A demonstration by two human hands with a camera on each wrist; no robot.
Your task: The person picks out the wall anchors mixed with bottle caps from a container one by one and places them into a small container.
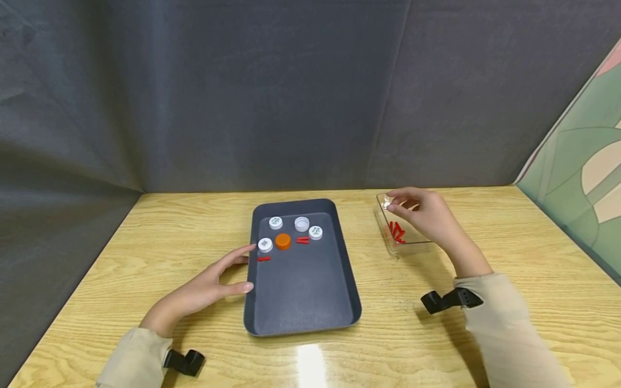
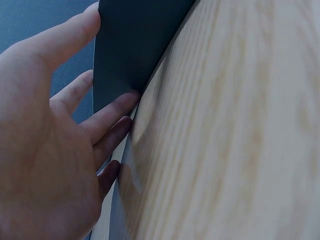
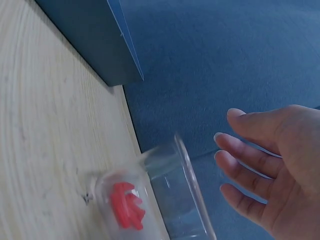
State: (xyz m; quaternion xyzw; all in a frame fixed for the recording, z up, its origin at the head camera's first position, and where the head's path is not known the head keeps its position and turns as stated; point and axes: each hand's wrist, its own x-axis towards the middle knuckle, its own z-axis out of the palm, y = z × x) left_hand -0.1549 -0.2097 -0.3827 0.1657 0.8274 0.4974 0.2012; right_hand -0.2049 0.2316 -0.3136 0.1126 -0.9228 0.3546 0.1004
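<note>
My left hand (image 1: 206,288) rests at the left side of a dark grey tray (image 1: 305,307), its thumb and fingertips touching the rim. Over a clear box (image 1: 388,245) on the right hovers my right hand (image 1: 427,215). Its fingers are relaxed, and the right wrist view shows nothing between them. Several short red sticks (image 1: 397,231) lie inside the box. A white patch near the right fingertips is too small to identify. In the tray sit white caps (image 1: 275,222), some with printed tops, an orange cap (image 1: 283,241), a pair of red sticks (image 1: 303,240) and a single red stick (image 1: 264,259).
Both things stand on a wood-grain table (image 1: 194,226). A dark cloth (image 1: 271,108) hangs behind and along the left. At the right rises a green patterned panel (image 1: 582,172). Each wrist carries a black camera mount.
</note>
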